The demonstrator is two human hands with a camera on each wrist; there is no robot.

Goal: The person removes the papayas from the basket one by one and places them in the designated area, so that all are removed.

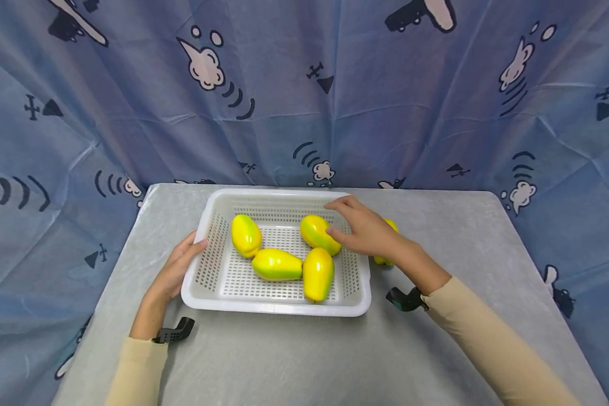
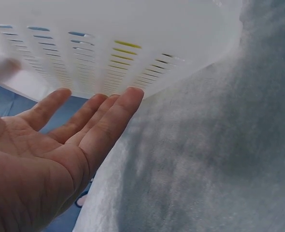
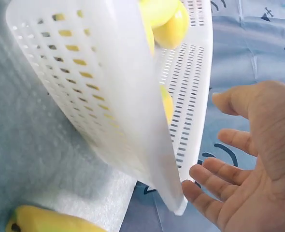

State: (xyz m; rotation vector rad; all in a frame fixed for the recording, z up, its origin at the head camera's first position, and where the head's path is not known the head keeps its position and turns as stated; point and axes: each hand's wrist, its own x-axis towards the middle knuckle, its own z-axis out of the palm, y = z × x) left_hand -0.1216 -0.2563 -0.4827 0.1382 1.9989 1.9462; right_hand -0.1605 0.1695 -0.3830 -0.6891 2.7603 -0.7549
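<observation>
Your left hand (image 1: 175, 269) pinches the left rim of the white basket (image 1: 274, 308), fingertips hidden behind its wall from above. Four yellow-green mangoes (image 1: 277, 264) lie inside. Your right hand (image 1: 367, 228), loosely spread and empty, hovers at the right rim, mostly hiding another yellow fruit (image 3: 50, 221) on the table (image 1: 284, 361), cut off in the right wrist view.

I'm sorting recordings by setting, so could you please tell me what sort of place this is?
Likely an indoor space set up for filming hand work, though I cannot be certain: a blue patterned curtain hangs behind a gray tabletop, and dark devices are worn at both wrists.
</observation>
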